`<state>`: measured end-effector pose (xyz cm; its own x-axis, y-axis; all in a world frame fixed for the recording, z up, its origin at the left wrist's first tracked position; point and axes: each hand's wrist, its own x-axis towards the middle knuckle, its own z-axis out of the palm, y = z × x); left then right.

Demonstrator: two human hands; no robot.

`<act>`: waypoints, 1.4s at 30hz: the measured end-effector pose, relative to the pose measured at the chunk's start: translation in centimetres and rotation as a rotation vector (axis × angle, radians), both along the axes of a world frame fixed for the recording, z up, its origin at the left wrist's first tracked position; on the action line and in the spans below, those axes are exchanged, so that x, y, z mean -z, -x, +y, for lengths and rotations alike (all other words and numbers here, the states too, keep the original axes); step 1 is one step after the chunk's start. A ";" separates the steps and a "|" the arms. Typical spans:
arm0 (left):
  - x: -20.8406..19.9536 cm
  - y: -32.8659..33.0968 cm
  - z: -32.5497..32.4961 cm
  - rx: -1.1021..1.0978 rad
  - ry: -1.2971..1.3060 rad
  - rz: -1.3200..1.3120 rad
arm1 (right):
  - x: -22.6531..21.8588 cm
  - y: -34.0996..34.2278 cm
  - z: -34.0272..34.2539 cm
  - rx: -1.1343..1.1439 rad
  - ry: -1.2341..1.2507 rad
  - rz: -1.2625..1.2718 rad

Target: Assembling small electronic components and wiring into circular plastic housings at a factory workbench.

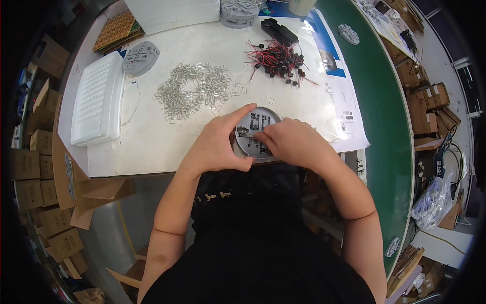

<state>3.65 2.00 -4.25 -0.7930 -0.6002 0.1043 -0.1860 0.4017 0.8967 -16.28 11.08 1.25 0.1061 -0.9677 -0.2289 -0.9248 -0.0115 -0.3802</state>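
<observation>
A round grey plastic housing (273, 117) with slots and raised parts inside sits at the table's near edge. My left hand (218, 144) is wrapped round its left side, thumb at the near rim and fingers at the far rim. My right hand (296, 144) reaches in from the right, thumb and finger pinched together over the middle of the housing. Whatever lies between those fingertips is too small to make out. Beyond my left hand spreads a pile of thin U-shaped metal wire pieces (190, 91). Farther right lies a heap of small black parts with red wires (276, 58).
At the left stands a white plastic tray (96, 99), with a grey plastic housing (142, 58) beside it. Along the back are a white box (174, 15), stacked grey housings (239, 14) and a black object (279, 32). A green surface (382, 111) runs along the right.
</observation>
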 end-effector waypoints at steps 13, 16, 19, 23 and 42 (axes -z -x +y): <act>-0.8 0.0 0.0 -0.004 -0.078 -0.060 | -1.7 -0.8 -0.1 -0.048 0.037 0.148; -0.4 0.1 0.1 0.004 -0.053 -0.002 | -1.8 -0.8 0.2 -0.076 0.070 0.145; -0.8 0.0 0.1 -0.002 -0.089 -0.040 | -2.0 -0.9 0.5 -0.097 0.095 0.165; -0.6 -0.2 -0.1 0.002 -0.121 -0.060 | -1.4 -1.1 0.7 -0.094 0.115 0.198; 2.7 0.5 0.6 -0.360 -0.108 0.418 | 4.3 -2.9 3.8 0.306 0.918 -0.096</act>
